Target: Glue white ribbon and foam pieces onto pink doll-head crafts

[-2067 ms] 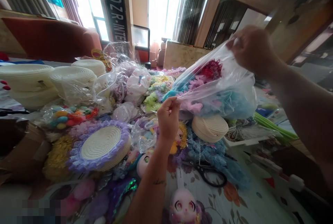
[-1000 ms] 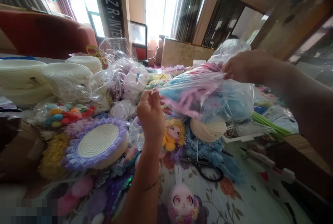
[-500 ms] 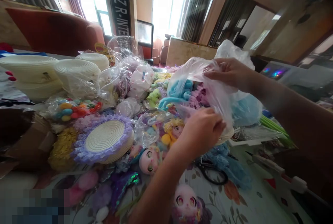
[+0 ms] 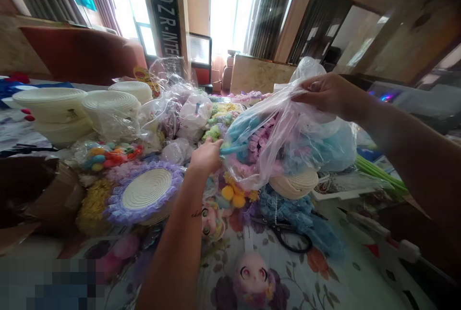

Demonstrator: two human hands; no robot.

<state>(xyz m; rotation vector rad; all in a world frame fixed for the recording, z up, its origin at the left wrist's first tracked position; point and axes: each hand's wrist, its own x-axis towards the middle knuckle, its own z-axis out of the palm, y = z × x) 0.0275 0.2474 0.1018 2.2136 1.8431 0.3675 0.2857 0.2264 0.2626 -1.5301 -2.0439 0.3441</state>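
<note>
A clear plastic bag [image 4: 266, 156] bulges with pink ruffled trim [image 4: 261, 139] and light blue material. My right hand [image 4: 320, 91] pinches the gathered top of this bag and holds it up. To the left of the bag, my left hand [image 4: 207, 157] is closed at the end of a light blue fuzzy strip [image 4: 236, 149] that runs out of the bag's side; its fingertips are partly hidden. Below the bag lie a cream coiled roll [image 4: 295, 184], blue ruffled trim [image 4: 288, 206] and yellow pompoms [image 4: 234, 196]. A doll's head [image 4: 212, 218] shows beside my left forearm.
A round woven piece with purple ruffles [image 4: 147, 188] lies left, near cream rolls [image 4: 111, 108] and a cardboard box [image 4: 65, 194]. Black-handled scissors [image 4: 293, 242], another doll head [image 4: 252, 274] and a glue gun [image 4: 389, 238] rest at the front. Green stems [image 4: 378, 173] lie right.
My left hand has moved left and away from the bag's front, to the end of the blue strip. The bag now hangs spread lower over the pompoms; my right hand still grips its top.
</note>
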